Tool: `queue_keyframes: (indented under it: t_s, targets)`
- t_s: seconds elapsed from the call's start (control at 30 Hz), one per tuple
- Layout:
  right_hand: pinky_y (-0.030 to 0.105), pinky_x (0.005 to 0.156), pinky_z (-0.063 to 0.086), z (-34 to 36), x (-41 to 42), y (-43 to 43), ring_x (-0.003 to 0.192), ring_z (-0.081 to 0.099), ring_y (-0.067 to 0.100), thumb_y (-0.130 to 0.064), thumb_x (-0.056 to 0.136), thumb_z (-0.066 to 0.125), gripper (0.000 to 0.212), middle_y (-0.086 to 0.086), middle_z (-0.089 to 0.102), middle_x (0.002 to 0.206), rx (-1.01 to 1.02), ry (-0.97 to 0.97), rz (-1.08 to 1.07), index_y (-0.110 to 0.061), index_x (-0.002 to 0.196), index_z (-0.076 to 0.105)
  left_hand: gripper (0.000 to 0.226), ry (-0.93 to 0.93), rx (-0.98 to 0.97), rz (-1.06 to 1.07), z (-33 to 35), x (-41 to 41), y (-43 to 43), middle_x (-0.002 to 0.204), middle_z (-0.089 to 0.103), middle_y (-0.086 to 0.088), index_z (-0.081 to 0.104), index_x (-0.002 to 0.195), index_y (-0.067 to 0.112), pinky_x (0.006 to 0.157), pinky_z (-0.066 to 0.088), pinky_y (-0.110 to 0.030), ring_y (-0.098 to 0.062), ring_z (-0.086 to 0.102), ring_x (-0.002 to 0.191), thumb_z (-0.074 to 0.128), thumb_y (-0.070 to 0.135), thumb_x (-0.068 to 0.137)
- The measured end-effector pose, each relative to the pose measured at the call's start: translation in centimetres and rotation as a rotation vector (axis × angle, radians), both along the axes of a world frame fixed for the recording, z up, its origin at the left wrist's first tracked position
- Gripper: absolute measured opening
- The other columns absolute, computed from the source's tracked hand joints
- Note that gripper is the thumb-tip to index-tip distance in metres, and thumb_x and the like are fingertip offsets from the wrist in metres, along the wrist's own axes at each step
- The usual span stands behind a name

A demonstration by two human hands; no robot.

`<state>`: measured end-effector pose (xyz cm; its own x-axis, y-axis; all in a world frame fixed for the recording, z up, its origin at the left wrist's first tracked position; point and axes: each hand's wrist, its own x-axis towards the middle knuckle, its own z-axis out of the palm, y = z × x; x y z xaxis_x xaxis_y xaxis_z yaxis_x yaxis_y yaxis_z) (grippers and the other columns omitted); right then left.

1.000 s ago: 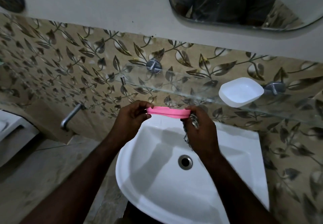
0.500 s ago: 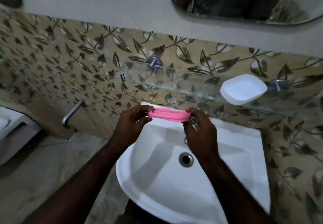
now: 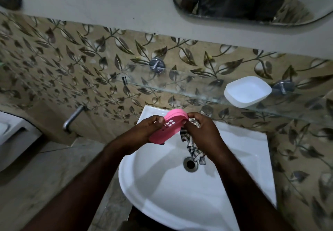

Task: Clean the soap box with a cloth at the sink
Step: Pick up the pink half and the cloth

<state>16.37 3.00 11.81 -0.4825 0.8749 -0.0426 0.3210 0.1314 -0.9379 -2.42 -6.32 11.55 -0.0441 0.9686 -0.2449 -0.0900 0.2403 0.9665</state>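
Pink plastic, the soap box (image 3: 167, 128) was held above the back of the sink (image 3: 180, 203), tilted so that its slotted face showed. The left grip (image 3: 144, 133) was closed round its lower left part, with the thumb laid on the face beside the slots. The right grip (image 3: 201, 131) was curled on a checked cloth (image 3: 193, 149), whose loose tail hung toward the drain (image 3: 190, 164), and its fingertips met the box's upper right end. The box thus lay between the two grips, touching both.

To wipe well, I judged, the left should hold the box firm and angled while the right pushed a wad of cloth across the face, into the slots, then round the rim. A light pinch on smooth plastic could let it drop into the basin. A white tray (image 3: 247, 92) sat on the glass shelf (image 3: 180, 79), well apart.
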Motion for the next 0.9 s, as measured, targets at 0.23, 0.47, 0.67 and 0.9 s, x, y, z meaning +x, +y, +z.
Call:
queue_keyframes:
  t_s: [0.23, 0.47, 0.67, 0.9]
  targets:
    - [0.045, 0.096, 0.053, 0.9, 1.1, 0.2, 0.103, 0.069, 0.016, -0.051, 0.073, 0.073, 0.043, -0.004, 0.071, 0.113, -0.101, 0.079, -0.054, -0.035, 0.112, 0.063, 0.088, -0.42, -0.055, -0.008, 0.5, 1.2, 0.0, 0.12, 0.064, -0.023, 0.058, 0.128, 0.008, 0.085, 0.054, -0.045, -0.034, 0.065, 0.103, 0.083, 0.056, 0.059]
    - [0.042, 0.095, 0.052, 1.1, 1.3, -1.4, 0.096, 0.068, 0.009, -0.026, 0.084, 0.073, 0.018, -0.008, 0.072, 0.1, 0.01, 0.213, -0.29, -0.026, 0.101, 0.068, 0.08, 0.393, 0.256, 0.324, -2.7, 1.4, 0.5, 0.125, 0.052, -0.003, 0.04, 0.138, 0.027, 0.083, 0.048, -0.019, -0.014, 0.056, 0.108, 0.065, 0.057, 0.069]
    - [0.041, 0.092, 0.054, 0.8, 1.0, -2.0, 0.093, 0.068, 0.011, -0.03, 0.081, 0.075, 0.023, -0.006, 0.072, 0.099, -0.012, 0.178, -0.262, -0.026, 0.102, 0.067, 0.096, 0.46, 0.196, 0.414, -4.7, 0.9, 0.3, 0.129, 0.052, -0.003, 0.029, 0.15, 0.021, 0.084, 0.045, -0.013, -0.003, 0.056, 0.106, 0.058, 0.064, 0.07]
    - [0.035, 0.093, 0.052, -0.2, 1.0, -2.1, 0.098, 0.067, 0.011, -0.022, 0.076, 0.081, 0.043, -0.004, 0.07, 0.107, -0.085, 0.071, -0.168, -0.024, 0.114, 0.061, 0.086, 0.34, 0.081, 0.318, -4.1, 1.1, 0.7, 0.114, 0.057, 0.0, 0.022, 0.152, 0.023, 0.08, 0.045, -0.028, -0.012, 0.058, 0.099, 0.067, 0.042, 0.081]
